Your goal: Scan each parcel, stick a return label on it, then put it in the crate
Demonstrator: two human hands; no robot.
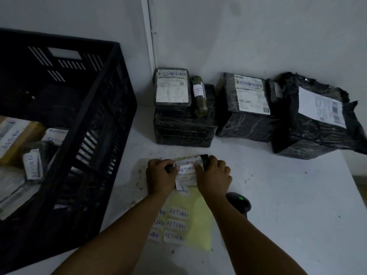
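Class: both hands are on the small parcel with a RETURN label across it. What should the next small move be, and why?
Probably lift the small parcel left into the black crate. The RETURN label already lies across it under the thumbs of the left hand and right hand, and labelled parcels already lie in the crate.

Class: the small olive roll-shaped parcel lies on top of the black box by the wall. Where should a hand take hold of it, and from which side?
Grip the olive roll around its middle, from above, fingers closing across its narrow width. It lies flat and long on the black box, with the flat labelled parcel close on its left, so the top is the most open approach.
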